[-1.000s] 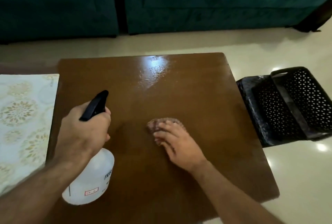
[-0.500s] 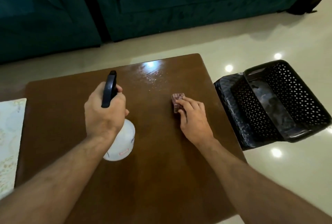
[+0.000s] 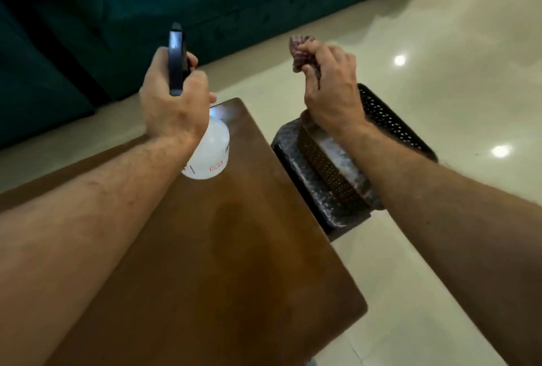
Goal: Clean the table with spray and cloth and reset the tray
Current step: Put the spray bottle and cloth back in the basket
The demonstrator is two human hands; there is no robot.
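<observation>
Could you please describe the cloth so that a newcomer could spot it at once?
Start at the brown wooden table; the black perforated basket sits by its right edge. Above it, the right hand grips the cloth, a small crumpled reddish wad.

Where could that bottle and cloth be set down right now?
The brown table is bare from the bottle in the left hand to its near edge. The right side is crowded: the right hand holds the cloth above a black basket.
</observation>
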